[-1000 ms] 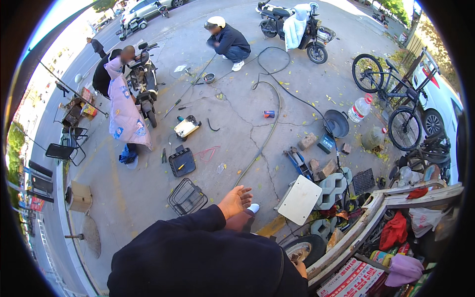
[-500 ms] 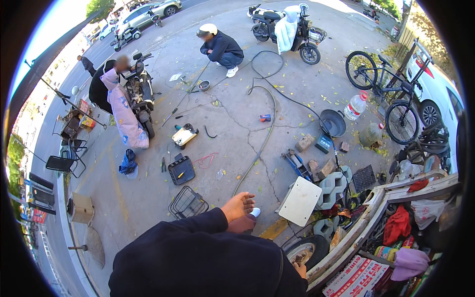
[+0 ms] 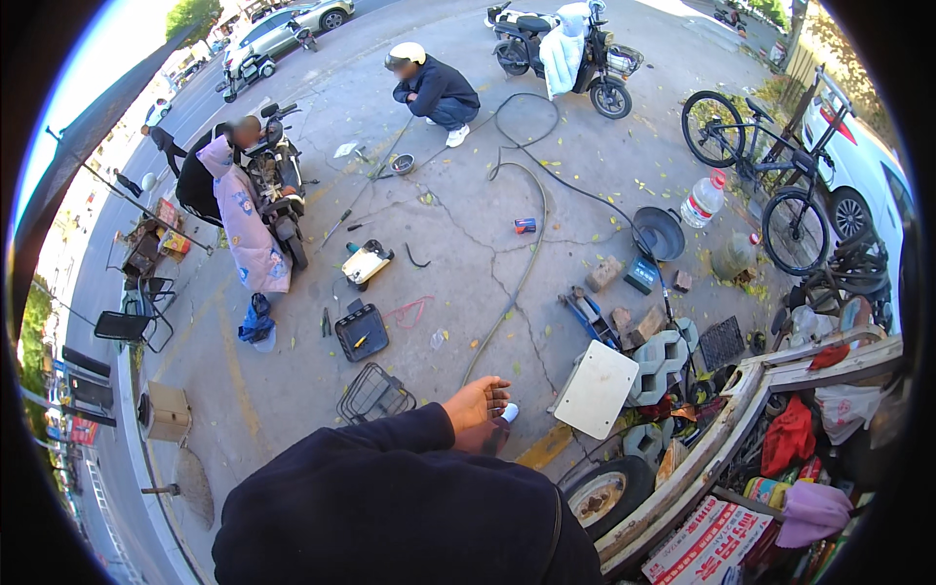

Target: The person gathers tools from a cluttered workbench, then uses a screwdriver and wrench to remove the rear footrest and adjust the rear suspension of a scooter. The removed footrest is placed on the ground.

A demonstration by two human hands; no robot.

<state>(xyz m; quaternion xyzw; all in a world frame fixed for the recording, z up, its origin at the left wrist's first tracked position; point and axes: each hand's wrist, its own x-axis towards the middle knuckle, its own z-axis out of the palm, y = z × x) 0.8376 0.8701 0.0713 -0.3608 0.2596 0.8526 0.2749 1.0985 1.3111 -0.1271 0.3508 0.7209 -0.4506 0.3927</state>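
My left hand (image 3: 475,408) hangs above the pavement at lower center, palm partly turned up, fingers loosely curled and apart, holding nothing I can see. Behind it are my leg and white shoe (image 3: 510,412). My right hand is not visible; my dark sleeve fills that area. Near my left hand are a black wire basket (image 3: 375,395), a pale flat board (image 3: 593,388) and a long hose (image 3: 505,317). A spare wheel (image 3: 609,492) lies right of my body, beside a cluttered wooden frame (image 3: 741,414).
A person (image 3: 210,175) bends over a scooter (image 3: 283,200); another (image 3: 439,93) squats. A parked scooter (image 3: 556,54), bicycle (image 3: 765,190) and white car (image 3: 877,205) are around. A jack (image 3: 590,322), blocks (image 3: 655,370), water jug (image 3: 704,205) and black tray (image 3: 361,331) lie on the ground.
My right hand, earlier at the lower right by the wheel, is now out of sight. The bent person has leaned closer to the scooter. The view has shifted slightly.
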